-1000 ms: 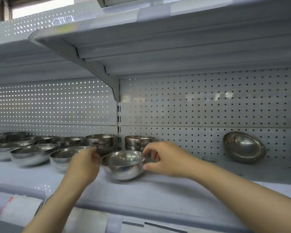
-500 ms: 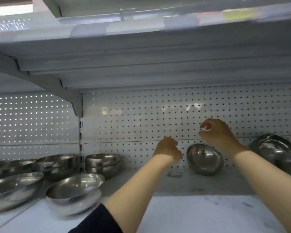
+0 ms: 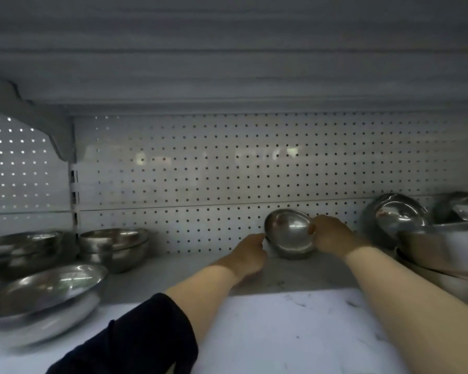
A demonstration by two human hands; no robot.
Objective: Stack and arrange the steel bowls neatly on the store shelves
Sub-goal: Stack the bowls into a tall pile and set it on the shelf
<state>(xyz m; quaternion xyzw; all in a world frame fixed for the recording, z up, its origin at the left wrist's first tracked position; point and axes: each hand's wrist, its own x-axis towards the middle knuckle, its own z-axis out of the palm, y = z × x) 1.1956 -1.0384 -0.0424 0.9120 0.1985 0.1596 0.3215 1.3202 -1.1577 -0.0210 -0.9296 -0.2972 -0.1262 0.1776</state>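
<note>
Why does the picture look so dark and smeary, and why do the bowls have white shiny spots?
In the head view, the shelf above shades everything; the big bowl at left looks smeared by blur; glare streaks its steel, and the tilted bowl between the left hand and right hand shows a bright spot.

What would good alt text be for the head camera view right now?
Both hands reach to the back of a white store shelf: the left hand and right hand hold a tilted steel bowl leaning against the pegboard back panel. Stacked steel bowls sit at left, with more bowls at right.
</note>
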